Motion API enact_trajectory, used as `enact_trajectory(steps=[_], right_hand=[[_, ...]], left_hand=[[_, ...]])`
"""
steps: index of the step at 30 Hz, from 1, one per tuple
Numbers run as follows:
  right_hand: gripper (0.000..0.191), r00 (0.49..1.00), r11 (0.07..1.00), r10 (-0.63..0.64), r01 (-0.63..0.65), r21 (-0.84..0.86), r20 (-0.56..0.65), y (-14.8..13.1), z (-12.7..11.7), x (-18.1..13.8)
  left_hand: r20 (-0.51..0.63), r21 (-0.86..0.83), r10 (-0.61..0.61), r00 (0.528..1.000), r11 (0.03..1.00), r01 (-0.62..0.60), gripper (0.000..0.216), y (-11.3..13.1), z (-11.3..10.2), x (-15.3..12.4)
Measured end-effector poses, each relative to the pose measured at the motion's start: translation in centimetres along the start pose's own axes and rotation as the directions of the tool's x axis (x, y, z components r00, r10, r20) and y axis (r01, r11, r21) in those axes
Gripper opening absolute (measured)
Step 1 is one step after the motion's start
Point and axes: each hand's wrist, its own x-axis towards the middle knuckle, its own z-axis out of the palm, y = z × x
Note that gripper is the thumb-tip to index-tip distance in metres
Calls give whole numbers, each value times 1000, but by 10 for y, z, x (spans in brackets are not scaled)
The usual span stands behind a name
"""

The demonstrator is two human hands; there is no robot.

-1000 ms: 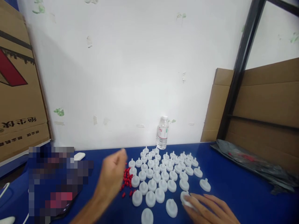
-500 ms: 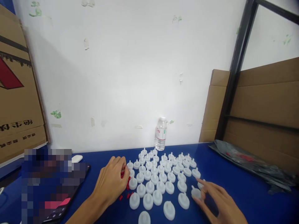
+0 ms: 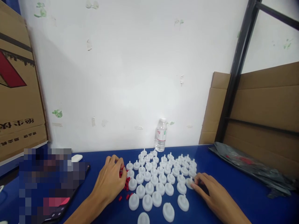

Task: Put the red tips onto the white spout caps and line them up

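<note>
Several white round plastic caps with small stems (image 3: pixel 154 179) stand in rows on the blue table (image 3: pixel 233 189). A heap of small red pieces (image 3: pixel 126 182) lies at the left edge of the rows. My left hand (image 3: pixel 111 183) rests over the red pieces with its fingers curled down onto them. My right hand (image 3: pixel 211 191) lies at the right edge of the rows, its fingertips closed on one white cap (image 3: pixel 189 182).
A clear water bottle (image 3: pixel 161 135) stands against the white wall behind the caps. A phone (image 3: pixel 70 194) lies at the left, a cardboard box (image 3: pixel 18 90) beyond it. Dark plastic bags (image 3: pixel 252 166) and cardboard sheets (image 3: pixel 263 105) fill the right side.
My left hand came down from the air onto the red pieces. My right hand moved from the near row out to the right edge and pushed a stray cap in toward the rows.
</note>
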Motion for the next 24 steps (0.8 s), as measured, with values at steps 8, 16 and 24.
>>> enact_trajectory(steps=[8,16,24], right_hand=[[47,982,997,-55,44,-63,-183,1,-48,56],[47,982,948,-96,39,-317,-165,25,-40,163],[42,993,922,-26,-22,-386,-117,70,8,156]], left_hand=[[-9,-147,-63,998,987,61,18,-3,4,1],[-2,-219,-203,979,956,198,52,-22,16,5],[129,-182,-201,971,958,223,78,-23,37,4]])
